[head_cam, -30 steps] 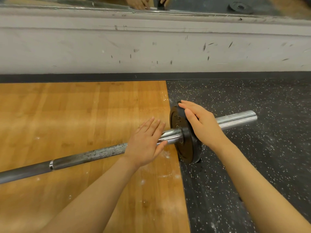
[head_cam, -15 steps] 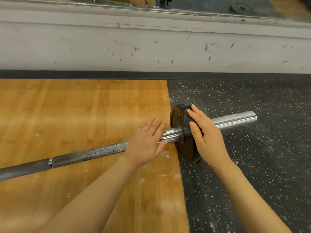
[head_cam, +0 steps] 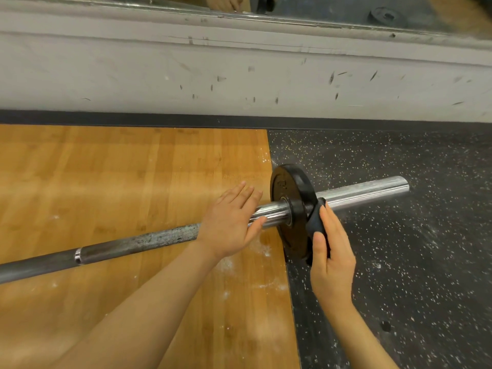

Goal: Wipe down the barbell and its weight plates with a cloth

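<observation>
Right hand (head_cam: 331, 258) has slid down the weight plate (head_cam: 288, 211), pressing a dark cloth (head_cam: 315, 222) against it with thumb and fingers. Left hand (head_cam: 229, 225) rests flat, fingers straight, on the barbell (head_cam: 149, 239).

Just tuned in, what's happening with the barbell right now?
A person is cleaning a barbell lying on the floor. The left hand rests flat, fingers straight, on the chrome part of the bar just inside the black weight plate. The right hand presses a dark cloth against the plate's outer face, low down beside the sleeve. White chalk dust speckles the wooden platform nearby.
</observation>
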The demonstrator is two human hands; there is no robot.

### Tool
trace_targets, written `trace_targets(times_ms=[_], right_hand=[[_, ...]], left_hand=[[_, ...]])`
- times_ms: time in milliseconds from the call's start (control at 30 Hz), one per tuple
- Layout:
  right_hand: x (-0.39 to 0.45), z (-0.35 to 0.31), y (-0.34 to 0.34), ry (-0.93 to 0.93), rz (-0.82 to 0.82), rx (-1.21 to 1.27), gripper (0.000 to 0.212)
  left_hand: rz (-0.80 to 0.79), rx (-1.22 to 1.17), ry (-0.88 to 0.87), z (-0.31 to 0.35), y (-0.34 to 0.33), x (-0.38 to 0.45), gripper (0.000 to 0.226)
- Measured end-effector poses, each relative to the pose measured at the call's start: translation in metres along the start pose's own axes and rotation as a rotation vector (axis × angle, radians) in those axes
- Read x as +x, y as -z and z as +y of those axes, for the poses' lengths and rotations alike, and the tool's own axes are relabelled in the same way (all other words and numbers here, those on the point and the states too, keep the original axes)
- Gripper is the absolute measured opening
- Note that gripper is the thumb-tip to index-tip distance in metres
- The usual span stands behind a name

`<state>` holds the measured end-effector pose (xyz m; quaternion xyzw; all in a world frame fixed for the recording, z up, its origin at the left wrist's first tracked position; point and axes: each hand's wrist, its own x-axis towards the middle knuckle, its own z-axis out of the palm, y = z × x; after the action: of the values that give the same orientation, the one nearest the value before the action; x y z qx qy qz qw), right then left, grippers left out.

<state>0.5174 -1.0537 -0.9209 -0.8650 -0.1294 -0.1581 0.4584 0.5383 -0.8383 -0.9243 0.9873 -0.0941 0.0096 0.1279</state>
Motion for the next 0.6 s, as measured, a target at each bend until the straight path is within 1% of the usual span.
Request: trace_targets(times_ms=[100, 233, 300, 400, 467, 600], right_hand=[[0.006, -0.004, -0.006, -0.001, 0.068, -0.005, 0.040], [0.035, -0.008, -0.003, -0.010, 0.223, 0.023, 0.039], [0.051, -0.008, 0.001, 0.007, 0.266, 0.034, 0.039], [0.074, -0.008, 0.002, 0.055, 0.267, 0.045, 0.038], [0.089, -0.008, -0.001, 0.086, 0.233, 0.066, 0.037], [0.115, -0.013, -0.018, 0.115, 0.144, 0.101, 0.039]], left_hand=[[0.002, -0.023, 0.024, -0.005, 0.001, 0.007, 0.071], [-0.003, -0.037, 0.092, -0.016, 0.003, 0.020, 0.079], [0.010, -0.027, 0.117, -0.022, 0.006, 0.029, 0.080], [0.043, 0.034, 0.128, -0.031, 0.013, 0.041, 0.079], [0.063, 0.065, 0.135, -0.034, 0.020, 0.047, 0.080], [0.087, 0.033, 0.187, -0.033, 0.025, 0.038, 0.077]])
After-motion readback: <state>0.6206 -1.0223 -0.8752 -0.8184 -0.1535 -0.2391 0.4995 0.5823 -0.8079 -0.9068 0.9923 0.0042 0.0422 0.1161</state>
